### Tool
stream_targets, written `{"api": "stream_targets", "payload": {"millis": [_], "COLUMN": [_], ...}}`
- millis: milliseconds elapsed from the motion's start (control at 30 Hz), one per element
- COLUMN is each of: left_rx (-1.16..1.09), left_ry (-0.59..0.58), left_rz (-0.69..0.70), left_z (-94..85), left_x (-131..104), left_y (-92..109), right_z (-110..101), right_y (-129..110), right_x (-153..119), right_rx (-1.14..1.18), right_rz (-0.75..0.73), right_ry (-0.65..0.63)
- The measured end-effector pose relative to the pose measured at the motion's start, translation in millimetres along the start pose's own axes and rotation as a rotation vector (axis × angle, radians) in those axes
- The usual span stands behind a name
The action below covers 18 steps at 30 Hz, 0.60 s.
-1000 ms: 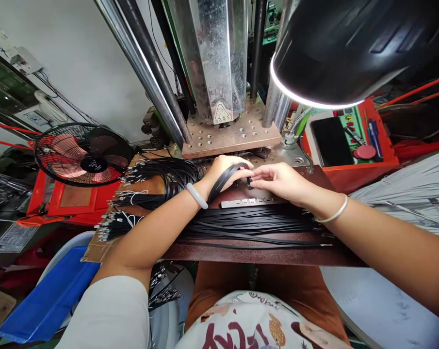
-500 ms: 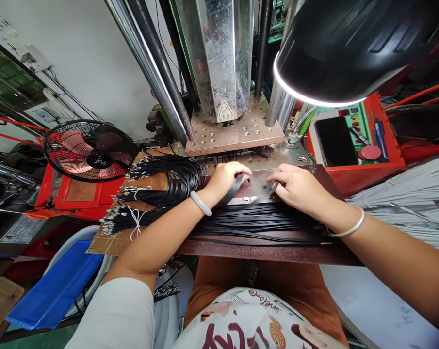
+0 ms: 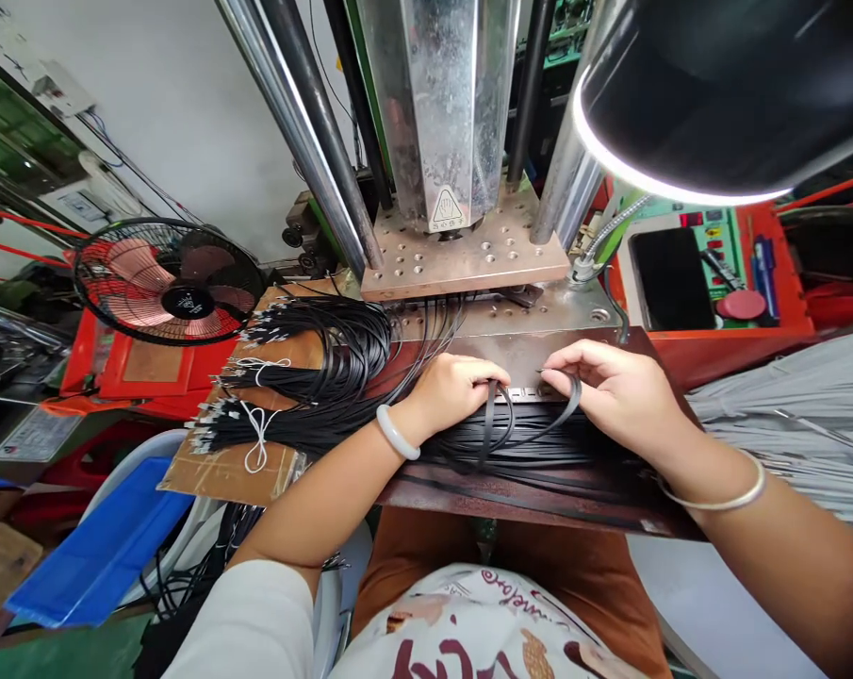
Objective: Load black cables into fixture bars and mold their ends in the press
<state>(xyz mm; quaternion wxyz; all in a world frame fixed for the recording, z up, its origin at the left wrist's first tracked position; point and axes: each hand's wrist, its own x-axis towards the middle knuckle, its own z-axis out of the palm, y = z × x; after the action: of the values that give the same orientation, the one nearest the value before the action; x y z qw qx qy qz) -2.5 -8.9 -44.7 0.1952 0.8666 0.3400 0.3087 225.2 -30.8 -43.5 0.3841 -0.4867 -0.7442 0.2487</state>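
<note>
My left hand (image 3: 461, 394) is closed in a pinch on a black cable (image 3: 490, 424), which hangs from it in a loop. My right hand (image 3: 614, 391) pinches a black cable as well, its thin tip pointing left from the fingers and its length curling under them. Whether both hands hold the same cable I cannot tell. Below them, a layer of loose black cables (image 3: 546, 429) lies across the dark red board (image 3: 454, 497). Just beyond the fingers is a metal strip with small slots (image 3: 523, 394).
A press with a drilled steel plate (image 3: 468, 269) stands behind the hands. Bundles of black cables (image 3: 355, 339) rest on cardboard (image 3: 277, 478) at left. A lamp (image 3: 709, 94) hangs at upper right. Around it are a fan (image 3: 186, 302), a phone (image 3: 670, 278) and grey cables (image 3: 786, 405).
My hands have moved apart, the right one farther right. The cable strips, blurred between them before, now hang in clear loops over the cable layer. The view has shifted a little.
</note>
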Motion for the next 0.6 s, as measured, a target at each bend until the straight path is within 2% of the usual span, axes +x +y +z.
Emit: {"api": "stream_targets", "payload": {"millis": [167, 333, 467, 600], "left_rx": [0.282, 0.448, 0.429, 0.486], "left_ry": [-0.031, -0.076, -0.116, -0.141], "left_rz": [0.170, 0.297, 0.277, 0.141], "left_z": [2.4, 4.4, 5.6, -4.5], "left_x": [-3.2, -5.2, -10.3, -15.6], "left_y": [6.8, 21.3, 21.6, 21.0], "right_z": [8.2, 12.1, 15.9, 21.8], "right_y": [-7.3, -9.5, -11.5, -12.7], "right_x": [1.4, 1.5, -0.1, -3.2], "right_rx": [-0.083, -0.194, -0.272, -0.408], "right_rz": [-0.300, -0.390, -0.439, -0.532], "right_ry": [-0.120, -0.141, -0.140, -0.149]}}
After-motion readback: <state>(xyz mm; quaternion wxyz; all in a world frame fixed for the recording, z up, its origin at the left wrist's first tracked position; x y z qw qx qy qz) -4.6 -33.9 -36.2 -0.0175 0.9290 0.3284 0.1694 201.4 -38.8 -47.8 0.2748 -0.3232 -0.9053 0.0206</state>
